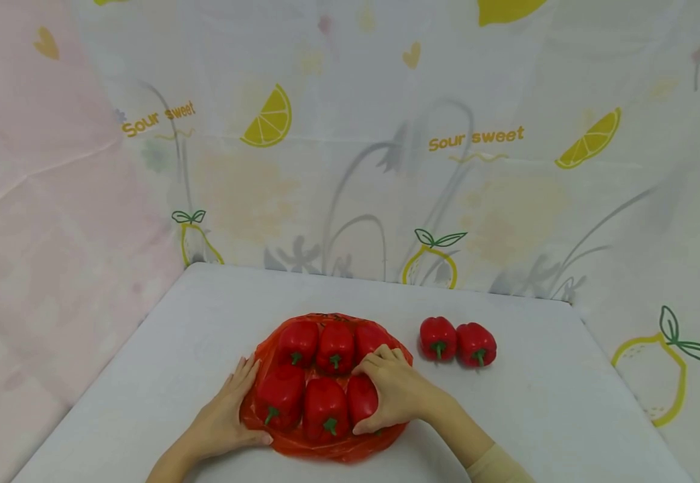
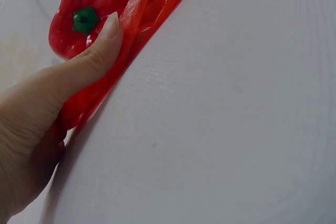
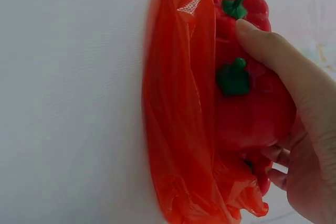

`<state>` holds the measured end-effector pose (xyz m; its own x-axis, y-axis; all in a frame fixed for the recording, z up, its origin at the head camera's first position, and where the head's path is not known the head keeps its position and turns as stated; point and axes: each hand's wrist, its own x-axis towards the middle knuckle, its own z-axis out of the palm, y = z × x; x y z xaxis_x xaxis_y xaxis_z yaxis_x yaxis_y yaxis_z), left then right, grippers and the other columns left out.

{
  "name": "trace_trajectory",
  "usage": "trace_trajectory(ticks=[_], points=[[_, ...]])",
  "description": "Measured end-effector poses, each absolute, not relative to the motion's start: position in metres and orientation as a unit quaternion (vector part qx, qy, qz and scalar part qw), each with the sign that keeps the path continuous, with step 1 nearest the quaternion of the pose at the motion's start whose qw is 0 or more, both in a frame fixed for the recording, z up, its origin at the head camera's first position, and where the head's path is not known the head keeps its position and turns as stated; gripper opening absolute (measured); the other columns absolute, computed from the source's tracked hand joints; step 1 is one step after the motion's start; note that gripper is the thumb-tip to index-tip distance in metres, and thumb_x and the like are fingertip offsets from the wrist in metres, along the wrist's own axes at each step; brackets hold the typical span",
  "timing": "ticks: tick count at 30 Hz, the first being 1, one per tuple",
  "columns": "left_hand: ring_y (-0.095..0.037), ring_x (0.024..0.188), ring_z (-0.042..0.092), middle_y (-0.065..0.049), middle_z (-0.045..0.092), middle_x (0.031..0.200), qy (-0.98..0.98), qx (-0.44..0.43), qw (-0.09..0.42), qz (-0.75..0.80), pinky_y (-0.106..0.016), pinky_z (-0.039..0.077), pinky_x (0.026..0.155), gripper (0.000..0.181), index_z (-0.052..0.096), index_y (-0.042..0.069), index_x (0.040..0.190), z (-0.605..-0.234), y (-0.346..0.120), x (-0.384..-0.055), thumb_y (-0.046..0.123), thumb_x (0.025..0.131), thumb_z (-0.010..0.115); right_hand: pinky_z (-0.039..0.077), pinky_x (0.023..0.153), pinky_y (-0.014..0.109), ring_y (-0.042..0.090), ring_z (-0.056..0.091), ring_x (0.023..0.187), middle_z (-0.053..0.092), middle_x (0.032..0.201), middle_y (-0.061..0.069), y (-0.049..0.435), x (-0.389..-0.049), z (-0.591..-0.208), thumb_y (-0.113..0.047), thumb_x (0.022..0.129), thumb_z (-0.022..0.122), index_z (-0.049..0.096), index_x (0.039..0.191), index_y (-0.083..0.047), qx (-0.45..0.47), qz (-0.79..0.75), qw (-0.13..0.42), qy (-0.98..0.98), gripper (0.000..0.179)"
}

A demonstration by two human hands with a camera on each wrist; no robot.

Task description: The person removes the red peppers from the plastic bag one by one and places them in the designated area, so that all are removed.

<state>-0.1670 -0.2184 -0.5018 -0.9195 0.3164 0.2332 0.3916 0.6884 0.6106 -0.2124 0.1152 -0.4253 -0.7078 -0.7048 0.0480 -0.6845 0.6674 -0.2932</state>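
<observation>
Within the right hand [image 1: 396,386] sits a red pepper [image 1: 361,400], probably gripped.

Across the upper head view, a pale cloth [image 1: 350,80] is hanging, showing lemon slices [image 1: 270,121], grey flowers [image 1: 393,155] and orange "Sour sweet" lettering [image 1: 476,138]. Pinkish cloth [image 1: 35,221] is covering the left edge; a white tabletop [image 1: 555,389] is filling the lower middle.
</observation>
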Motion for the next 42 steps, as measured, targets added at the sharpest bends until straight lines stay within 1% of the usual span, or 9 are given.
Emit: trace_trajectory(ticks=[4, 7, 12, 15, 21, 28, 31, 37, 42], points=[[-0.040, 0.143, 0.013, -0.020, 0.020, 0.157, -0.918, -0.196, 0.060, -0.341, -0.001, -0.003, 0.102, 0.124, 0.025, -0.002, 0.150, -0.502, -0.218, -0.168, 0.062, 0.060, 0.081, 0.038, 0.088, 0.035, 0.008, 0.039, 0.104, 0.058, 0.112, -0.010, 0.118, -0.214, -0.425, -0.063, 0.065, 0.077, 0.059, 0.117, -0.019, -0.386, -0.154, 0.012, 0.910, 0.070], [-0.041, 0.143, 0.013, -0.020, 0.019, 0.157, -0.918, -0.196, 0.061, -0.340, -0.001, -0.003, 0.102, 0.125, 0.025, -0.003, 0.150, -0.501, -0.218, -0.168, 0.063, 0.060, 0.081, 0.039, 0.090, 0.037, 0.007, 0.039, 0.104, 0.057, 0.115, -0.009, 0.120, -0.214, -0.423, -0.063, 0.066, 0.076, 0.058, 0.119, -0.019, -0.396, -0.156, -0.019, 0.905, 0.072], [-0.041, 0.143, 0.012, -0.022, 0.019, 0.157, -0.917, -0.199, 0.060, -0.340, -0.002, -0.004, 0.103, 0.124, 0.024, -0.004, 0.150, -0.501, -0.218, -0.167, 0.062, 0.061, 0.081, 0.041, 0.093, 0.039, 0.008, 0.039, 0.112, 0.055, 0.122, -0.008, 0.123, -0.214, -0.419, -0.059, 0.064, 0.079, 0.056, 0.124, -0.019, -0.404, -0.179, -0.061, 0.895, 0.076], [-0.041, 0.143, 0.012, -0.022, 0.019, 0.156, -0.916, -0.199, 0.058, -0.343, -0.002, -0.004, 0.103, 0.124, 0.024, -0.004, 0.149, -0.500, -0.218, -0.167, 0.061, 0.061, 0.081, 0.044, 0.091, 0.039, 0.009, 0.039, 0.115, 0.053, 0.125, -0.007, 0.124, -0.213, -0.416, -0.057, 0.062, 0.081, 0.054, 0.125, -0.019, -0.404, -0.189, -0.084, 0.891, 0.078], [-0.042, 0.143, 0.012, -0.022, 0.019, 0.156, -0.917, -0.194, 0.053, -0.345, -0.001, -0.004, 0.102, 0.124, 0.025, -0.004, 0.149, -0.500, -0.217, -0.166, 0.061, 0.061, 0.081, 0.049, 0.087, 0.038, 0.010, 0.040, 0.115, 0.052, 0.127, -0.007, 0.127, -0.210, -0.413, -0.058, 0.060, 0.081, 0.054, 0.126, -0.020, -0.398, -0.180, -0.138, 0.889, 0.081], [-0.041, 0.143, 0.011, -0.021, 0.019, 0.157, -0.918, -0.193, 0.050, -0.344, -0.001, -0.004, 0.102, 0.124, 0.024, -0.004, 0.150, -0.499, -0.217, -0.166, 0.062, 0.061, 0.081, 0.051, 0.083, 0.038, 0.015, 0.042, 0.115, 0.053, 0.128, -0.004, 0.132, -0.210, -0.413, -0.058, 0.056, 0.083, 0.053, 0.127, -0.017, -0.397, -0.184, -0.233, 0.869, 0.087], [-0.041, 0.143, 0.011, -0.021, 0.019, 0.157, -0.917, -0.192, 0.048, -0.347, -0.001, -0.004, 0.102, 0.124, 0.024, -0.003, 0.150, -0.498, -0.217, -0.166, 0.062, 0.061, 0.081, 0.053, 0.081, 0.039, 0.018, 0.043, 0.115, 0.053, 0.128, -0.002, 0.135, -0.210, -0.412, -0.057, 0.056, 0.084, 0.052, 0.128, -0.015, -0.395, -0.192, -0.262, 0.859, 0.089], [-0.042, 0.143, 0.012, -0.021, 0.019, 0.157, -0.917, -0.194, 0.050, -0.344, -0.001, -0.004, 0.102, 0.124, 0.025, -0.004, 0.149, -0.499, -0.217, -0.167, 0.063, 0.061, 0.081, 0.051, 0.084, 0.043, 0.021, 0.044, 0.113, 0.053, 0.127, 0.002, 0.140, -0.211, -0.411, -0.059, 0.060, 0.081, 0.052, 0.128, -0.011, -0.397, -0.199, -0.290, 0.848, 0.088], [-0.042, 0.142, 0.013, -0.022, 0.020, 0.156, -0.918, -0.199, 0.060, -0.338, -0.002, -0.004, 0.103, 0.124, 0.025, -0.005, 0.149, -0.500, -0.217, -0.167, 0.063, 0.061, 0.080, 0.050, 0.085, 0.043, 0.021, 0.044, 0.114, 0.053, 0.127, 0.003, 0.143, -0.209, -0.408, -0.060, 0.060, 0.080, 0.052, 0.127, -0.010, -0.396, -0.194, -0.298, 0.846, 0.088]])
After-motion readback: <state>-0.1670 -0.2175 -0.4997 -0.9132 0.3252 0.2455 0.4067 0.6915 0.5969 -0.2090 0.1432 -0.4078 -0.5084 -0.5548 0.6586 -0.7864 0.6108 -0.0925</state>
